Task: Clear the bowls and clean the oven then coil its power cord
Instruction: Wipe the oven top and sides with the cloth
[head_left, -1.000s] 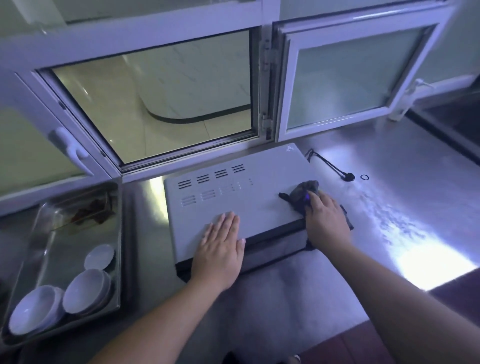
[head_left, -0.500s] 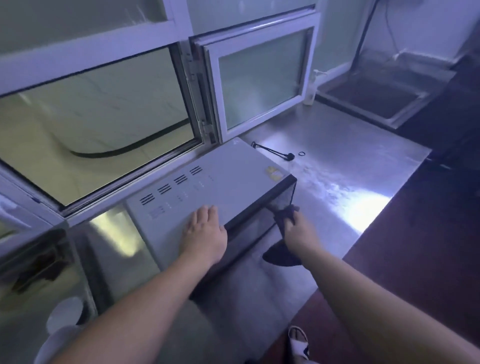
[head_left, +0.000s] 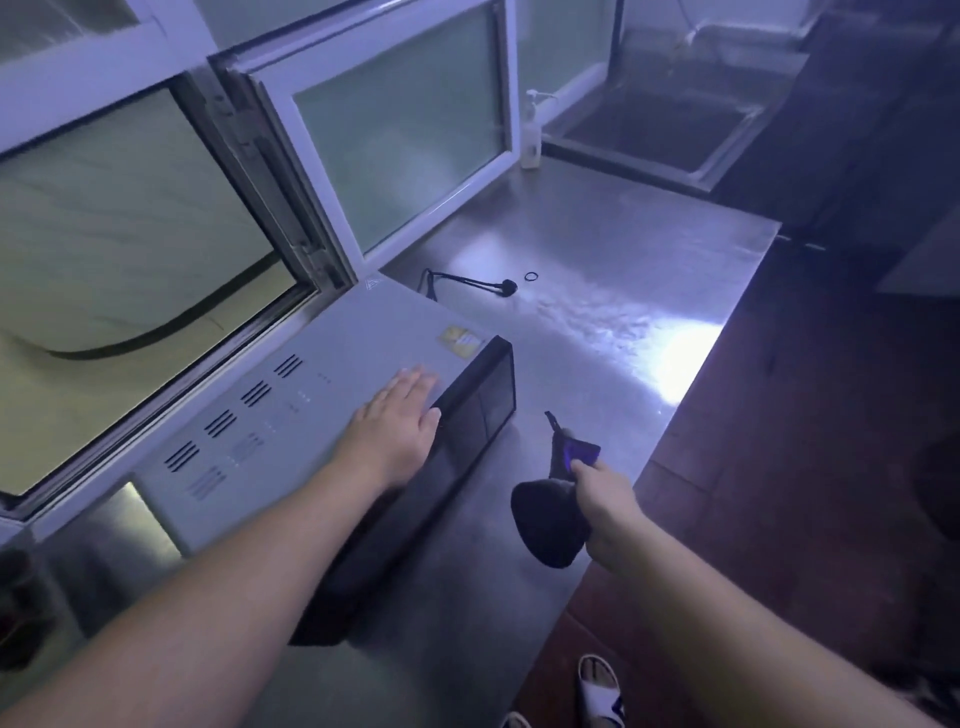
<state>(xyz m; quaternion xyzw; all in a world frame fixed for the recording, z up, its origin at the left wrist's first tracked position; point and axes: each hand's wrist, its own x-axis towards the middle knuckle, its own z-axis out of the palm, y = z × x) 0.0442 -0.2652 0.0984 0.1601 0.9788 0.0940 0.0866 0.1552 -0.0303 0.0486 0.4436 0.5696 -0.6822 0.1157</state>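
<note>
A grey oven (head_left: 332, 395) is being steadied on a steel counter (head_left: 613, 291) by the left hand (head_left: 397, 434), which is being laid flat on its top with the fingers straight, close to the dark front edge. A dark cloth (head_left: 553, 509) is being gripped by the right hand (head_left: 602, 499), the fingers curled round it, and is being held in the air just off the oven's front right corner, apart from the casing. The oven's power cord (head_left: 457, 283) is being left uncoiled on the counter behind the appliance, its plug lying near a small black ring (head_left: 530, 277). A hinged window (head_left: 400, 130) is being kept open behind the oven, and a pump bottle (head_left: 531, 130) is being shown beside a sink (head_left: 670, 124). A sandalled foot (head_left: 600, 688) is being caught at the bottom edge.
</note>
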